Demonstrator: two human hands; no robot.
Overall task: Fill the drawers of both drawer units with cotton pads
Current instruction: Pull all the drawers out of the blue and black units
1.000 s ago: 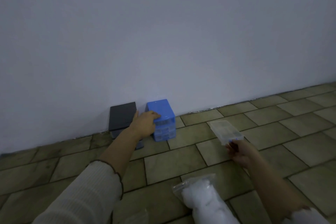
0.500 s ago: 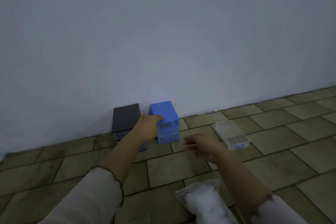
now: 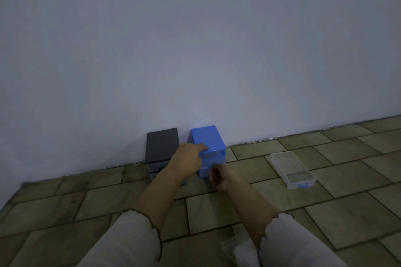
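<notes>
A blue drawer unit (image 3: pixel 206 136) stands against the wall with a black drawer unit (image 3: pixel 161 144) to its left. My left hand (image 3: pixel 187 161) grips the blue unit's top front corner. Just below and to the right, my right hand (image 3: pixel 220 178) has its fingers curled at the front of one of the blue unit's lower drawers. A clear drawer with a blue handle (image 3: pixel 291 168) lies empty on the floor tiles to the right. A plastic bag of white cotton pads (image 3: pixel 240 249) lies near me, partly hidden by my right sleeve.
The white wall (image 3: pixel 195 50) rises directly behind both units. The green-brown tiled floor (image 3: pixel 347 212) stretches to the right and toward me. The black unit's lower drawers are partly hidden behind my left forearm.
My right hand set the clear drawer down on the floor at the right, then moved left to the blue unit's drawer fronts. My left hand stayed on the blue unit.
</notes>
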